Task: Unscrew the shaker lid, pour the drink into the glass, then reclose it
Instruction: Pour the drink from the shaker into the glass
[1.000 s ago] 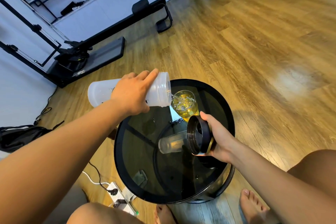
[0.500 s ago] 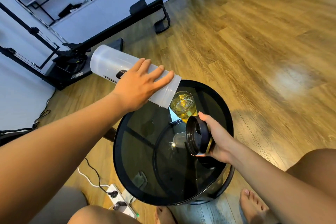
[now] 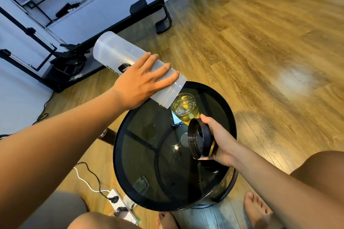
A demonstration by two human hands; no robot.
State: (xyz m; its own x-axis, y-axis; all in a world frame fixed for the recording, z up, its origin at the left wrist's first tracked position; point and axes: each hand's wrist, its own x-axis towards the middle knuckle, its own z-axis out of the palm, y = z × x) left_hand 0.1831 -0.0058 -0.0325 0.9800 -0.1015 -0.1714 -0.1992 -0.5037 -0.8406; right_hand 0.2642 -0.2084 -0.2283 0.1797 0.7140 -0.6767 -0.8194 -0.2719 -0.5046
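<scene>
Both hands grip: left hand (image 3: 138, 84) covers shaker (image 3: 119, 57) lettering, right hand (image 3: 220, 140) clasps lid (image 3: 200, 138).

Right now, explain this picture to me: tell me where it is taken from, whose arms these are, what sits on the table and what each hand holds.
The picture comes from a camera worn on a person's head, looking forward and down, so both bare arms are that person's own. No machine is involved.

The left hand grips a frosted plastic shaker, tipped steeply with its open mouth just above a glass. The glass stands on a round black table with a dark see-through top, and holds yellow drink. No stream is clearly visible, so I cannot tell whether anything still pours.

The right hand holds the shaker's black lid above the table, near the glass.

On the wood floor lie a power strip and the person's bare feet.
</scene>
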